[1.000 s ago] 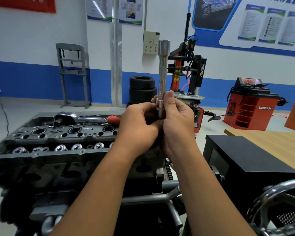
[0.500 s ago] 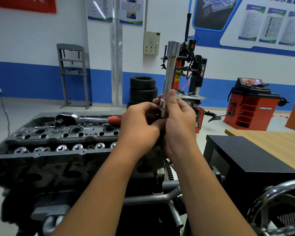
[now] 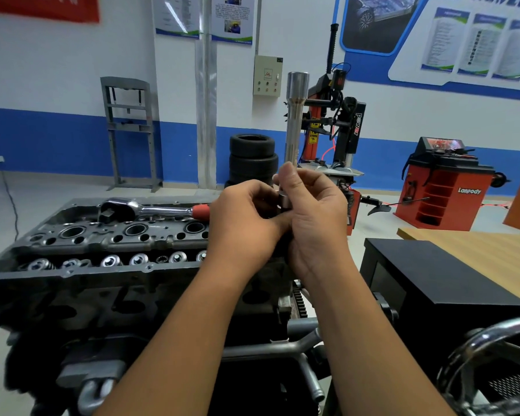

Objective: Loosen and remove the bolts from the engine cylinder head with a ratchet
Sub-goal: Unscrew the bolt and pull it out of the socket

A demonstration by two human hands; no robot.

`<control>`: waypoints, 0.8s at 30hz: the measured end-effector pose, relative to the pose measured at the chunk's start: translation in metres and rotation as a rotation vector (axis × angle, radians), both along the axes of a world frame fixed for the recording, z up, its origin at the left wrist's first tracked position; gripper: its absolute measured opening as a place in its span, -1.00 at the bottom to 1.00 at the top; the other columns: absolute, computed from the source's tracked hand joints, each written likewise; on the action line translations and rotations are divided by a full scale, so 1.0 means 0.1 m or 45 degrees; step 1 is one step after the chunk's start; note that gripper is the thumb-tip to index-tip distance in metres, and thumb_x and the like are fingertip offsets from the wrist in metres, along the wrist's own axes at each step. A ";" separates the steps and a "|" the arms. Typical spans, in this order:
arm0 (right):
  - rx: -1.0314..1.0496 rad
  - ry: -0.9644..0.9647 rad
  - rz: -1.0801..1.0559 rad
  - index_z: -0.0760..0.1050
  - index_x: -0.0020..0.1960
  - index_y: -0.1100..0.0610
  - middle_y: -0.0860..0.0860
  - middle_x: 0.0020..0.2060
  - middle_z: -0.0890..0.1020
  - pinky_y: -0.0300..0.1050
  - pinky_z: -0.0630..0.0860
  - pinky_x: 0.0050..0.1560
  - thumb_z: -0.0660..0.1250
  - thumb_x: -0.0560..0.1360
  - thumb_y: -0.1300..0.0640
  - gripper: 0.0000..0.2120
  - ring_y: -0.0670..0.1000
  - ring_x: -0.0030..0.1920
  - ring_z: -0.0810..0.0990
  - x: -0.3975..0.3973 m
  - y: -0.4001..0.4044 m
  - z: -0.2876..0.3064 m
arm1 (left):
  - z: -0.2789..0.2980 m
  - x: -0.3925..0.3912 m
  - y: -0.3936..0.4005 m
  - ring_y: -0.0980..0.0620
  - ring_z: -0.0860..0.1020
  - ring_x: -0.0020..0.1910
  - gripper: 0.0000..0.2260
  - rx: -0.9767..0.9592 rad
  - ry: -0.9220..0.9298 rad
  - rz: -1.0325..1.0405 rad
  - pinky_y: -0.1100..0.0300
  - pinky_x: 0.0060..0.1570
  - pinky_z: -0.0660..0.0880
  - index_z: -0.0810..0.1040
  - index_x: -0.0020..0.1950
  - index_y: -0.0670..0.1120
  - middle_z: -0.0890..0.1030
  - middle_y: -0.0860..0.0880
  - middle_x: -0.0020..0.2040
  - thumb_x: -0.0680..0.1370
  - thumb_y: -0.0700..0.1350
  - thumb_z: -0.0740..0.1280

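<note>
Mid-frame, both hands, left hand [image 3: 246, 223] and right hand [image 3: 315, 217], grasp the upright long socket [image 3: 294, 121]. Likely tool assembly; next, fitting it onto the ratchet [image 3: 150, 209] lying on the cylinder head [image 3: 81, 244].

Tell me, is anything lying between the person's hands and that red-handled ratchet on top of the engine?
Nothing visible does. The ratchet lies on the cylinder head, its red grip ending just beside the left hand. Both hands, the right hand included, hold the long socket extension upright.
</note>
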State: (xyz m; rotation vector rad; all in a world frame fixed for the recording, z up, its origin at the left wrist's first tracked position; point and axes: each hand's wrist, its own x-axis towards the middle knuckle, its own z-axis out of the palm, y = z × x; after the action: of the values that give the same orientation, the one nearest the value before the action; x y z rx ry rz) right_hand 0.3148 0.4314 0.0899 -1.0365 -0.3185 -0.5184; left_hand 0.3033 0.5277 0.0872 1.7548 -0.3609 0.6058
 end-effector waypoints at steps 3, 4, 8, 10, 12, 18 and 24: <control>-0.063 0.003 -0.054 0.63 -0.07 0.23 0.11 -0.20 0.70 0.40 0.62 0.12 0.51 0.34 -0.12 -0.58 0.15 -0.12 0.68 0.01 0.01 -0.01 | -0.01 0.01 0.01 0.24 0.69 -0.13 -0.82 0.024 -0.020 -0.070 0.11 0.01 0.68 0.69 -0.05 0.09 0.74 0.13 -0.14 0.48 -0.18 0.55; -0.073 0.016 -0.059 0.64 -0.09 0.23 0.12 -0.21 0.70 0.37 0.63 0.13 0.46 0.38 -0.16 -0.58 0.15 -0.12 0.68 0.01 0.01 -0.01 | -0.01 0.01 0.01 0.23 0.69 -0.10 -0.83 0.030 -0.029 -0.121 0.11 0.04 0.67 0.70 -0.02 0.09 0.75 0.12 -0.11 0.53 -0.19 0.51; 0.009 0.057 0.008 0.66 -0.19 0.15 0.11 -0.24 0.69 0.20 0.66 0.08 0.33 0.57 -0.13 -0.62 0.10 -0.15 0.69 0.04 -0.01 0.00 | 0.01 -0.01 -0.01 0.18 0.69 0.00 -0.82 0.011 -0.066 -0.212 0.18 0.05 0.63 0.69 0.01 0.17 0.75 0.12 -0.04 0.64 -0.13 0.40; 0.042 0.033 0.037 0.65 -0.20 0.11 0.11 -0.22 0.68 0.24 0.64 0.12 0.40 0.54 -0.09 -0.71 0.09 -0.14 0.67 0.04 -0.01 0.00 | 0.01 0.00 -0.01 0.21 0.68 -0.04 -0.87 -0.010 -0.048 -0.167 0.20 0.01 0.63 0.69 0.03 0.13 0.74 0.13 -0.06 0.63 -0.11 0.43; 0.033 0.006 0.013 0.61 -0.12 0.14 0.11 -0.19 0.68 0.35 0.63 0.13 0.53 0.38 -0.09 -0.70 0.10 -0.13 0.68 0.02 -0.01 0.00 | 0.00 0.02 -0.01 0.25 0.67 -0.13 -0.90 -0.049 -0.017 -0.112 0.30 -0.12 0.63 0.65 -0.03 0.12 0.72 0.12 -0.13 0.57 -0.09 0.50; -0.023 0.073 0.063 0.62 -0.09 0.22 0.19 -0.15 0.70 0.37 0.63 0.14 0.42 0.45 -0.12 -0.63 0.21 -0.07 0.69 0.01 -0.03 0.01 | 0.03 0.01 0.01 0.17 0.70 -0.01 -0.90 -0.172 -0.004 -0.248 0.35 -0.06 0.63 0.71 0.08 0.04 0.75 0.07 -0.03 0.62 -0.11 0.43; -0.085 0.092 0.186 0.69 -0.14 0.12 0.13 -0.18 0.72 0.05 0.69 -0.20 0.43 0.51 -0.09 -0.73 0.10 -0.17 0.73 0.03 -0.10 0.01 | 0.05 0.01 0.04 0.09 0.73 -0.06 -0.95 -0.324 0.118 -0.294 0.19 -0.12 0.68 0.71 0.01 -0.03 0.76 0.01 -0.06 0.58 -0.15 0.47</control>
State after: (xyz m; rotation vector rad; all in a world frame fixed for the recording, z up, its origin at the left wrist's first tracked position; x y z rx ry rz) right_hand 0.3173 0.4215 0.0913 -1.0848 -0.3465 -0.3400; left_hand 0.3039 0.5319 0.0923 1.4669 -0.3971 0.3853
